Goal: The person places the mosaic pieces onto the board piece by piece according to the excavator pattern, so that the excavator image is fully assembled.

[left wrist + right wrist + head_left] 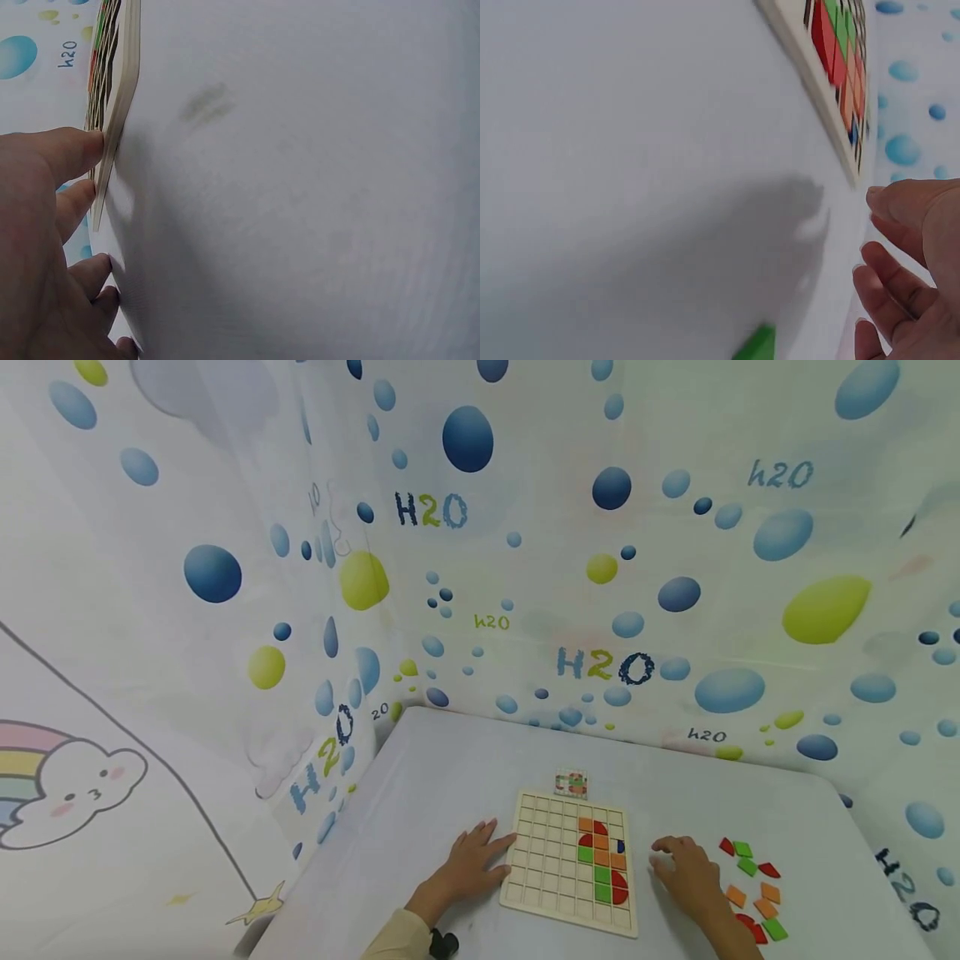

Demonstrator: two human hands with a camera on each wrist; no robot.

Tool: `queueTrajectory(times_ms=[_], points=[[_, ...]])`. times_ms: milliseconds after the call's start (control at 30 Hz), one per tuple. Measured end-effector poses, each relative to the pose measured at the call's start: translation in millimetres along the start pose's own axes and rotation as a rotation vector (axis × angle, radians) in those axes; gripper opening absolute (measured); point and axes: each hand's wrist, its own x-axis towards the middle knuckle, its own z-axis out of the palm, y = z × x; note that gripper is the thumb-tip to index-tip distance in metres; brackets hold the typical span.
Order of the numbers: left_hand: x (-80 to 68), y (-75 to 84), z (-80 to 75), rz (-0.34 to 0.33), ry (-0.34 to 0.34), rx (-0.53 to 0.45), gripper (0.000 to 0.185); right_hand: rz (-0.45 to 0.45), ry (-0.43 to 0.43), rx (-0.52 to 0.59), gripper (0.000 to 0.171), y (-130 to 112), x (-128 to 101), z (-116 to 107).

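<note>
Grid board: pale wooden grid board, lower centre of my head frame; I judge it light and stiff, apt to slide, best steadied by its rim.
Left hand: my left hand touches the board's left edge, fingers spread, gripping nothing.
Right hand: my right hand is off the board's right side, fingers loosely bent, thumb a little apart; I see nothing held.
Loose tiles: red wedges, orange squares and green squares, lower right; probably hard, thin and light, best pinched by opposite edges.
Dark blue piece: small dark blue piece in a right-edge cell; likely fiddly.
Pattern card: printed pattern card just beyond the board's far edge.
In the way: raised cell ribs; my right forearm lies close beside the lower red pieces.
Backdrop: bubble-print curtain behind the white table.
</note>
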Motion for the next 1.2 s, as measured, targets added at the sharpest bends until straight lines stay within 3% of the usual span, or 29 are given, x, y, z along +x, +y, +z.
queueTrajectory(times_ms=[300, 433, 533, 700, 967, 1200], points=[[-0.6, 0.3, 0.7, -0.001, 0.005, -0.001, 0.057, 0.073, -0.002, 0.003, 0.044, 61, -18, -39], [0.3, 0.0, 2.5, -0.006, 0.007, -0.001, 0.057, 0.235, -0.066, -0.028, 0.055, 76, -24, -49], [-0.3, 0.5, 2.0, -0.006, 0.008, -0.004, 0.057, 0.326, -0.123, -0.038, 0.051, 81, -26, -50], [-0.4, 0.6, 1.2, -0.001, 0.007, -0.019, 0.057, 0.309, -0.161, -0.027, 0.035, 88, -27, -47], [0.6, -2.6, 3.8, -0.012, -0.010, -0.028, 0.058, 0.324, -0.213, -0.056, 0.052, 92, -30, -50], [0.6, -2.7, 3.1, -0.005, -0.004, -0.024, 0.058, 0.318, -0.218, -0.052, 0.044, 101, -32, -44]])
